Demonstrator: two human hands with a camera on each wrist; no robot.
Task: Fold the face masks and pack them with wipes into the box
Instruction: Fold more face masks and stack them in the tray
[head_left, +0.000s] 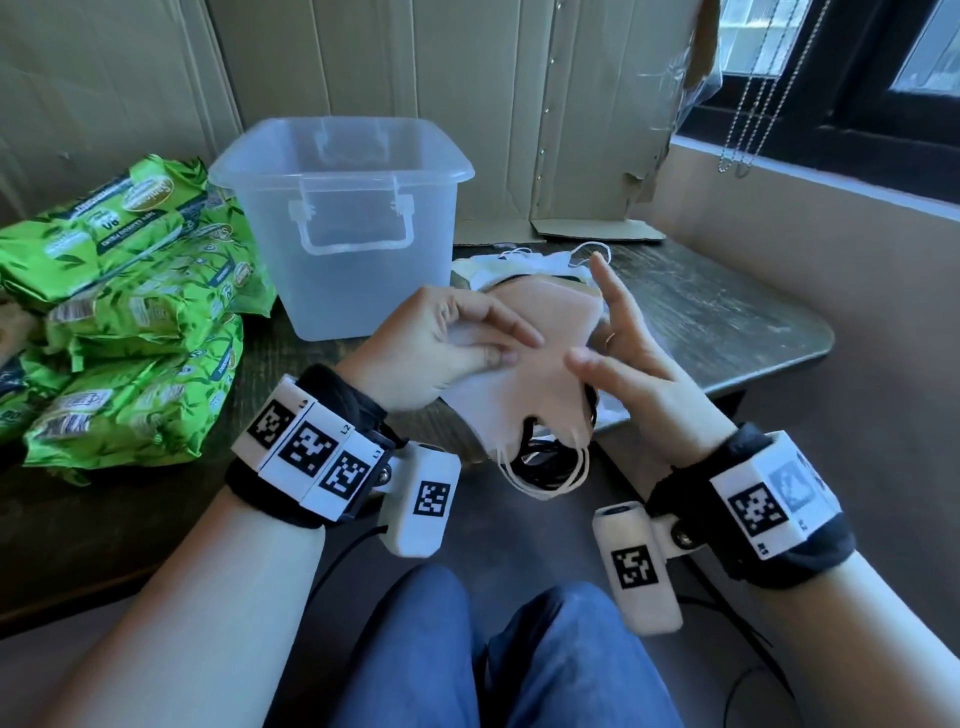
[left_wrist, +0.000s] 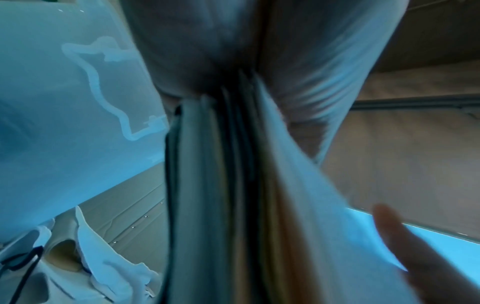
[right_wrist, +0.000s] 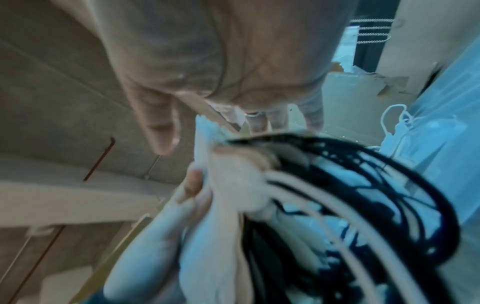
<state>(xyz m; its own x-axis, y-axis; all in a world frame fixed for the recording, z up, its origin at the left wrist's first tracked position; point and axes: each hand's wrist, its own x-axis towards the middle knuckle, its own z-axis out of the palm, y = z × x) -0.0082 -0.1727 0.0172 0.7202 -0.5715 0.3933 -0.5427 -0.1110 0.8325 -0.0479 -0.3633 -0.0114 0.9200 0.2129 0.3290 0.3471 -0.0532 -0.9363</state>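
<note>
My left hand (head_left: 514, 348) pinches a stack of folded face masks (head_left: 540, 374) between thumb and fingers, above the table's front edge. The top mask is beige; white and black ear loops (head_left: 545, 467) hang from the stack's near end. My right hand (head_left: 597, 322) stands at the stack's right side with fingers straight and spread, gripping nothing. In the left wrist view the stack (left_wrist: 233, 185) shows edge-on. The clear plastic box (head_left: 343, 223) stands open and empty just beyond my left hand. Green wipes packs (head_left: 130, 291) are piled left of it.
More loose masks (head_left: 535, 265) lie on the dark table (head_left: 727, 322) behind the held stack, right of the box. Cardboard sheets (head_left: 571, 130) lean against the back wall. A windowsill (head_left: 831, 182) runs at the right. My knees in blue jeans are below.
</note>
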